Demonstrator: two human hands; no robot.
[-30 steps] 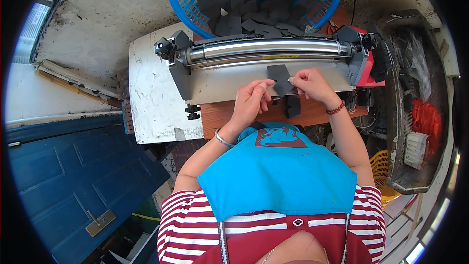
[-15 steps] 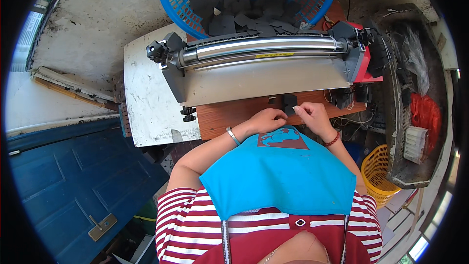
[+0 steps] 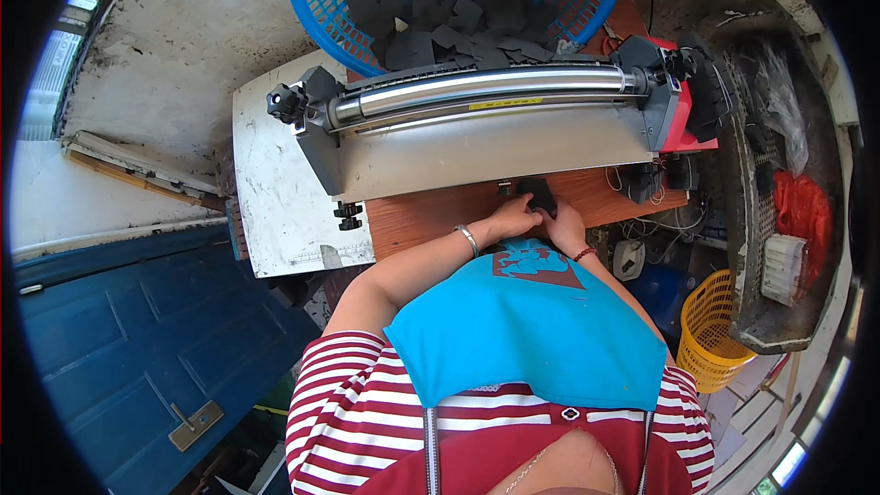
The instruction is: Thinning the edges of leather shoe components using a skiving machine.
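Note:
A small dark grey flat piece (image 3: 537, 192) lies at the front of the brown wooden tabletop (image 3: 431, 218), just below the metal feed plate of a roller machine (image 3: 486, 148). My left hand (image 3: 513, 218) has its fingers closed at the piece's left side. Close against it, my right hand (image 3: 565, 227) grips the lower right edge, its thumb and fingers partly hidden. The two hands nearly touch. Whether the piece is one sheet or a small stack I cannot tell.
Behind the rollers stands a blue plastic basket (image 3: 307, 14) with many dark grey pieces. A white board (image 3: 275, 174) lies to the left, beyond it a blue door (image 3: 119, 330). On the right are a yellow basket (image 3: 710, 348), loose cables and a long grimy tray (image 3: 779, 330).
My left hand has moved up and right, off the apron's edge, to the dark piece. My right hand has come slightly left and lower, so both hands now meet at it.

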